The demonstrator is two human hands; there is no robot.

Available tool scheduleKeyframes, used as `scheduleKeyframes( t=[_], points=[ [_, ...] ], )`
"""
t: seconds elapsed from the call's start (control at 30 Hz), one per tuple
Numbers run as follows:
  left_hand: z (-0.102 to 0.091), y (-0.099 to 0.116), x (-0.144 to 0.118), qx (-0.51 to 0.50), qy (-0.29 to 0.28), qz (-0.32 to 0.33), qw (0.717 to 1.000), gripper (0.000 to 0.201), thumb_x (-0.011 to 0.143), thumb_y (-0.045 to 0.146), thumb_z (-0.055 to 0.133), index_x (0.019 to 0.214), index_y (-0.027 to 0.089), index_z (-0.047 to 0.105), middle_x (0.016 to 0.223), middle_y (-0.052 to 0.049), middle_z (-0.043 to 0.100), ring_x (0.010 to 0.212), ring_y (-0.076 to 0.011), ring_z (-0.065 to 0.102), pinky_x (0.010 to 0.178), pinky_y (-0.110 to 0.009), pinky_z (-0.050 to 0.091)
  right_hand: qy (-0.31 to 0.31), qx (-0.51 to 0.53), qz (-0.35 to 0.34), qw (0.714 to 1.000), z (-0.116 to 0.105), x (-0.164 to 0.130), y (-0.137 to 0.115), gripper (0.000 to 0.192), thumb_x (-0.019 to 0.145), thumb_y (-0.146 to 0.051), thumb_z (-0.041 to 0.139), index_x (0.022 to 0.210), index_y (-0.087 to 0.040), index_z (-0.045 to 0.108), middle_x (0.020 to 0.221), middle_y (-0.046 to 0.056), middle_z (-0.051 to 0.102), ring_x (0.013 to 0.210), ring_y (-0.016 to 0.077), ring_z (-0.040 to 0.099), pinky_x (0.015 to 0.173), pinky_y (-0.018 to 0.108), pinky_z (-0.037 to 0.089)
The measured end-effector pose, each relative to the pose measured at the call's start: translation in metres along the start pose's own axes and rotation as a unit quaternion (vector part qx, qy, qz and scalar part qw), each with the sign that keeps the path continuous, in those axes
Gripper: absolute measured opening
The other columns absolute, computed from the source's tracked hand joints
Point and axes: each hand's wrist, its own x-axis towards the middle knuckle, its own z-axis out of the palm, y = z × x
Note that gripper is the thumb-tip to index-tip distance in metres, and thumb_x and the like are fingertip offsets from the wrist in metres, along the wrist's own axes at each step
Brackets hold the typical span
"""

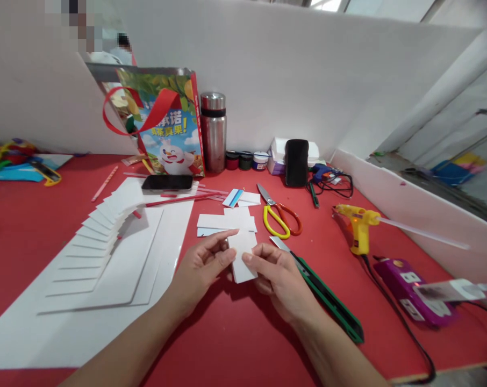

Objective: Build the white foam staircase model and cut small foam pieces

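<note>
A small white card piece [243, 269] is pinched between my two hands above the red table. My left hand [209, 260] grips its left side, with the index finger lying along the top. From the right, my right hand [273, 266] presses its thumb on the face, fingers behind. Just beyond lie white card strips [223, 221], partly covered by the held piece. A green utility knife [324, 295] lies right of my right hand, its blade pointing toward the strips. Scissors [281, 215] with yellow and red handles lie farther off.
White card stairs [102, 231] curve up on a white sheet [21, 338] at left. A yellow glue gun [360, 226] and a purple power strip [413, 295] with cords are at right. Behind stand a bag [174, 145], steel bottle [214, 134] and paint jars [245, 160].
</note>
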Motion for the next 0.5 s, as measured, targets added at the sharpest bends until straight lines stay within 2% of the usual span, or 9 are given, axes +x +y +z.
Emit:
scheduleKeyframes(
  t=[0.1, 0.2, 0.3, 0.4, 0.5],
  points=[
    [-0.0004, -0.0006, -0.0001, 0.027, 0.014, 0.010, 0.999, 0.040, 0.085, 0.034, 0.076, 0.124, 0.025, 0.069, 0.085, 0.000, 0.062, 0.071, -0.0124, 0.059, 0.069, -0.025, 0.049, 0.000, -0.021, -0.012, 1.000, 0.0009, -0.0010, 0.0019, 0.038, 0.074, -0.038, 0.086, 0.071, -0.016, 0.055, 0.049, -0.010, 0.045, 0.038, 0.0004, 0.029, 0.036, 0.014, 0.020],
    [-0.0016, -0.0001, 0.0003, 0.003, 0.013, 0.005, 1.000, 0.038, 0.085, 0.032, 0.077, 0.121, 0.022, 0.070, 0.089, -0.003, 0.068, 0.080, -0.0161, 0.064, 0.074, -0.027, 0.050, -0.012, -0.028, -0.005, 1.000, 0.0010, -0.0017, 0.0017, 0.038, 0.075, -0.039, 0.085, 0.073, -0.016, 0.055, 0.050, -0.010, 0.048, 0.038, 0.0003, 0.032, 0.036, 0.012, 0.021],
    [-0.0030, 0.0019, 0.0019, -0.073, 0.010, 0.000, 0.997, 0.038, 0.083, 0.028, 0.079, 0.119, 0.021, 0.071, 0.098, -0.006, 0.073, 0.090, -0.0193, 0.067, 0.084, -0.031, 0.051, -0.063, -0.003, 0.022, 0.998, -0.0004, -0.0014, -0.0001, 0.038, 0.080, -0.048, 0.079, 0.080, -0.017, 0.058, 0.058, -0.007, 0.055, 0.038, 0.0031, 0.044, 0.033, 0.012, 0.025],
    [-0.0040, 0.0041, 0.0037, -0.136, 0.020, -0.005, 0.990, 0.036, 0.079, 0.024, 0.082, 0.113, 0.020, 0.073, 0.102, -0.007, 0.076, 0.091, -0.0200, 0.069, 0.087, -0.032, 0.053, -0.123, 0.010, 0.059, 0.991, -0.0026, -0.0007, -0.0018, 0.046, 0.088, -0.062, 0.065, 0.088, -0.016, 0.062, 0.063, -0.002, 0.061, 0.039, 0.0081, 0.054, 0.030, 0.014, 0.031],
    [-0.0046, 0.0050, 0.0046, -0.151, 0.034, -0.006, 0.988, 0.036, 0.077, 0.022, 0.083, 0.112, 0.021, 0.075, 0.100, -0.007, 0.076, 0.086, -0.0190, 0.070, 0.080, -0.030, 0.054, -0.156, -0.003, 0.104, 0.982, -0.0043, -0.0015, -0.0032, 0.053, 0.089, -0.066, 0.061, 0.089, -0.012, 0.064, 0.059, 0.001, 0.063, 0.034, 0.0065, 0.048, 0.029, 0.014, 0.028]
  ],
)
